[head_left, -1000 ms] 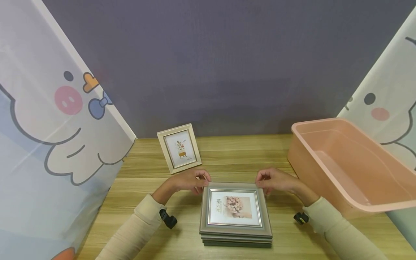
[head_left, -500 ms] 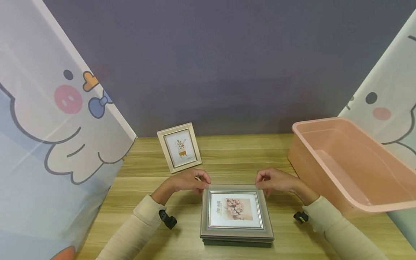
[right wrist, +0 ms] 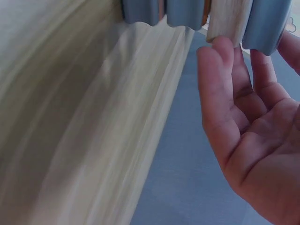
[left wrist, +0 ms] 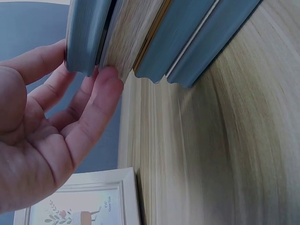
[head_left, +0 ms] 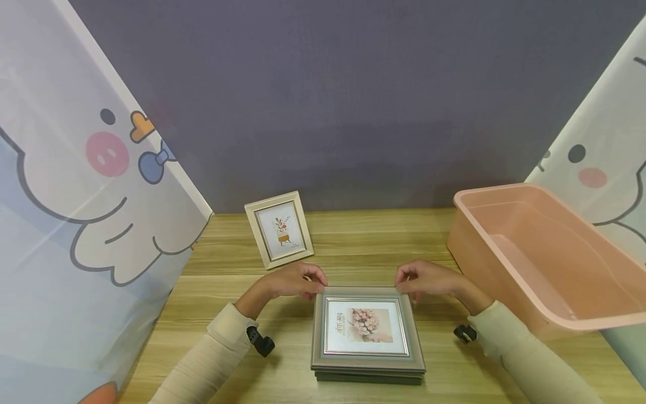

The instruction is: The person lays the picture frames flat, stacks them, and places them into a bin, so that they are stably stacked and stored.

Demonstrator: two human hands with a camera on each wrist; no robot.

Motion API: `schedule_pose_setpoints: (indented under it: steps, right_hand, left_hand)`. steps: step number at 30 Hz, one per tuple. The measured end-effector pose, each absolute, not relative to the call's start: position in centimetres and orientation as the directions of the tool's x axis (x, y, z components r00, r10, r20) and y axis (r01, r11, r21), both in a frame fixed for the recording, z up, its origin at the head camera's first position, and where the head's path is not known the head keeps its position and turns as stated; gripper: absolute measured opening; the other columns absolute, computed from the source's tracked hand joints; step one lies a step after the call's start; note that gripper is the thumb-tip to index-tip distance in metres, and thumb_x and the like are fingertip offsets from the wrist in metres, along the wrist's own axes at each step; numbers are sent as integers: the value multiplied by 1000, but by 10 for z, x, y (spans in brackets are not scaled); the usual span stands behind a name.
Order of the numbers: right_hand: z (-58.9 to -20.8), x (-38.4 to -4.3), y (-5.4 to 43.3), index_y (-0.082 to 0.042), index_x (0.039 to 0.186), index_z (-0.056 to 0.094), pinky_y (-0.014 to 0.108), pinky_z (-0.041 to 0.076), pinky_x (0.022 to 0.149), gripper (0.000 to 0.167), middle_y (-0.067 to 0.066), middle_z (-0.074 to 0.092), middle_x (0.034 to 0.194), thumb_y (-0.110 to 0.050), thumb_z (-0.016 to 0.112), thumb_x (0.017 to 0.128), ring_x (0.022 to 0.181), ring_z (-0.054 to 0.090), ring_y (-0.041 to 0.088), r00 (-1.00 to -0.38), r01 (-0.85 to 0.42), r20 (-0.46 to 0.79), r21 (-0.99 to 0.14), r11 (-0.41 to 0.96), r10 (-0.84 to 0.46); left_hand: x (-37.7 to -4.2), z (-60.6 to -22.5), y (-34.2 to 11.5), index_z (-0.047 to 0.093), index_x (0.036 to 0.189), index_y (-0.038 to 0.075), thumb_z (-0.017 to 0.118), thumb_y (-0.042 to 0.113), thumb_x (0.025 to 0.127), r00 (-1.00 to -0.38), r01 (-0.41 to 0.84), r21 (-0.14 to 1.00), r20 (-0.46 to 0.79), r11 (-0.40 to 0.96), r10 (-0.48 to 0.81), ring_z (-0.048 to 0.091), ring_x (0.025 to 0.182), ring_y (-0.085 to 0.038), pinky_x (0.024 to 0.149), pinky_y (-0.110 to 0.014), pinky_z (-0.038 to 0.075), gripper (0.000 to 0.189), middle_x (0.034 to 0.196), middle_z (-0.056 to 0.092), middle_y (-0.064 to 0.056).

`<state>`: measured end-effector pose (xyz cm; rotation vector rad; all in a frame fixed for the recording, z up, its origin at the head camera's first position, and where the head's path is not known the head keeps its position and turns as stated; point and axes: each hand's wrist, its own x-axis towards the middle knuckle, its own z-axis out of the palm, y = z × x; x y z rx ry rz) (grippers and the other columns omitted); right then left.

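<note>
Head: top frame [head_left: 367, 328], long axis crosswise

Head view: high, farthest off, facing forward and down over the yellow-brown wood-grain tabletop [head_left: 353, 241]. Left wrist view: low, close, facing the left side of the stack of grey rectangular picture frames [head_left: 367, 325], tabletop at right. Right wrist view: low, close, facing the right side, tabletop at left. Shared by all: stack. Shared by head and left wrist: cream rectangular picture frame [head_left: 258, 233].
</note>
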<state>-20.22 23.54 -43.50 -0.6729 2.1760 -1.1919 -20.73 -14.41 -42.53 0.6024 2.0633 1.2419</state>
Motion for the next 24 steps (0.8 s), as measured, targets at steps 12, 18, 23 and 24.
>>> schedule_pose_setpoints:
  steps: [12,18,23,24]
  right_hand:
    - [-422,-230,208,2,119,63,35,55,59,23,12,64,98,-14,60,103,73,60,17,-778,-180,-132,-890,418,-615]
    - [-404,-251,188,0,127,61,38,59,68,29,17,65,108,-16,60,103,86,64,24,-811,-215,-67,-890,403,-582]
    - [-385,-266,171,-7,132,60,42,62,80,32,16,64,116,-23,60,104,100,66,30,-843,-215,-55,-878,428,-536]
    - [-383,-270,168,-8,133,60,42,62,81,33,15,64,116,-24,60,104,101,66,30,-845,-223,-48,-874,432,-532]
  left_hand:
    - [-211,-424,-165,66,116,0,61,19,102,-760,53,887,-262,458,595,69,95,-27,87,-46,61,24,104,67,-15]
    - [-215,-418,-191,64,117,-2,60,15,102,-860,19,900,-207,436,466,68,99,-25,90,-42,61,23,109,66,-12]
    - [-220,-413,-221,61,123,-5,59,13,103,-945,-14,906,-151,423,291,67,101,-21,89,-36,60,28,112,66,-14]
    - [-222,-413,-227,59,126,-7,59,13,103,-956,-20,910,-139,413,259,66,101,-18,90,-35,60,31,114,65,-15]
